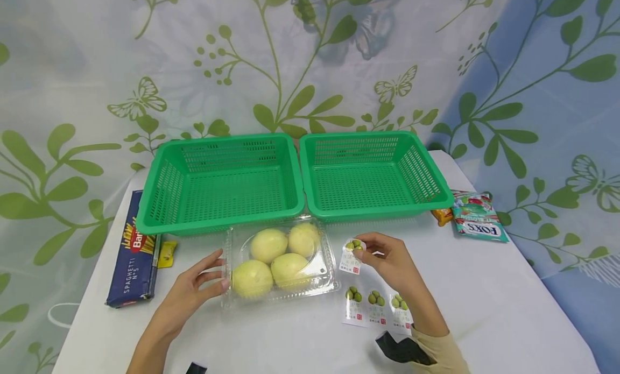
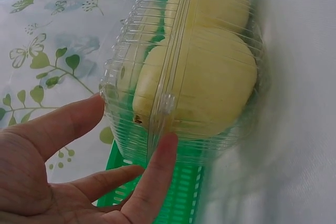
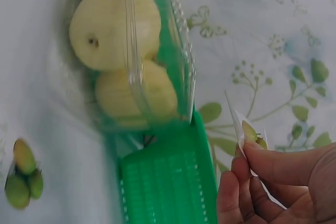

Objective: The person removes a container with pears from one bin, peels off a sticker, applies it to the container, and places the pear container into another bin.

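Note:
A clear plastic clamshell box [image 1: 319, 282] with several pale yellow-green fruits [image 1: 268, 245] inside sits on the white table, its lid closed. My left hand [image 1: 194, 285] is at the box's left side; its fingers are spread and the fingertips touch the box edge in the left wrist view. To the right of the box, my right hand [image 1: 389, 258] pinches a white sticker [image 1: 350, 259] printed with green fruits between thumb and fingers. Below that hand lies a sheet of stickers [image 1: 358, 307] with the same fruit print, partly covered by the right forearm.
Two green plastic baskets [image 1: 232, 223] stand side by side behind the box. At the left lies a blue spaghetti box [image 1: 133, 261] beside a small yellow packet [image 1: 167, 254]. A green FOX'S bag [image 1: 478, 215] and an orange packet [image 1: 442, 216] are at the right.

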The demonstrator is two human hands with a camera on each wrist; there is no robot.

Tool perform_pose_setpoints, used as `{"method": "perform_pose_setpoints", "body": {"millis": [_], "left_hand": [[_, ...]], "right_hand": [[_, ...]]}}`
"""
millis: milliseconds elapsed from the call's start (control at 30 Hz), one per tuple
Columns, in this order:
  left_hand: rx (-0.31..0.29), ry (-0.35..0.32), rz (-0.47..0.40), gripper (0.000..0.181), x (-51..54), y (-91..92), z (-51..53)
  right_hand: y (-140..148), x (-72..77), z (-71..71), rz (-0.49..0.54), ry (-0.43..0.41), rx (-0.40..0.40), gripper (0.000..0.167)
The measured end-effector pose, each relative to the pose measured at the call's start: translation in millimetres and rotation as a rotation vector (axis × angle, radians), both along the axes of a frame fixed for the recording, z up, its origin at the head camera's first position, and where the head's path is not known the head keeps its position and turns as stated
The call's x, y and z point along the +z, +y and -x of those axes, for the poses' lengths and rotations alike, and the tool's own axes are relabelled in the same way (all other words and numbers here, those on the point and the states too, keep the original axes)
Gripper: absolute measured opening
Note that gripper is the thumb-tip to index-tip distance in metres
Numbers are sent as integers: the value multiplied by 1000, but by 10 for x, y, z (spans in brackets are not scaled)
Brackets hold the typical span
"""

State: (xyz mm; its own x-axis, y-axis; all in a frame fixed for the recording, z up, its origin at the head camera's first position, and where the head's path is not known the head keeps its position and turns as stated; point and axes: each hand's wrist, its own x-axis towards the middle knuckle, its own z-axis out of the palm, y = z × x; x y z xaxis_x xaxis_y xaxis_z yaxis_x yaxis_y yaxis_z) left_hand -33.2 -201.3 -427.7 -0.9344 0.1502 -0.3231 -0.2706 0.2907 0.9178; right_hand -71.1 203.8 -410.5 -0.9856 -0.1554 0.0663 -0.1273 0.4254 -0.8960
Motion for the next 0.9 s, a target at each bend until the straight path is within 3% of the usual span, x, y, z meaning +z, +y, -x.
{"method": "perform_pose_setpoints", "body": {"millis": [167,400,633,733,900], "left_hand": [[8,13,0,77,-14,4,-3],[-10,44,71,78,20,74,14],[-4,65,99,83,60,164,13],[11,153,120,83,75,215,8],[40,359,185,78,98,324,-40]], "right_hand": [[-227,20,91,14,-1,44,22],[-614,63,271,9,-26,131,21],[-952,53,398,-19,34,201,18],[-1040,66,419,-40,50,204,17],[-1139,70,443,-88,53,221,16]]}}
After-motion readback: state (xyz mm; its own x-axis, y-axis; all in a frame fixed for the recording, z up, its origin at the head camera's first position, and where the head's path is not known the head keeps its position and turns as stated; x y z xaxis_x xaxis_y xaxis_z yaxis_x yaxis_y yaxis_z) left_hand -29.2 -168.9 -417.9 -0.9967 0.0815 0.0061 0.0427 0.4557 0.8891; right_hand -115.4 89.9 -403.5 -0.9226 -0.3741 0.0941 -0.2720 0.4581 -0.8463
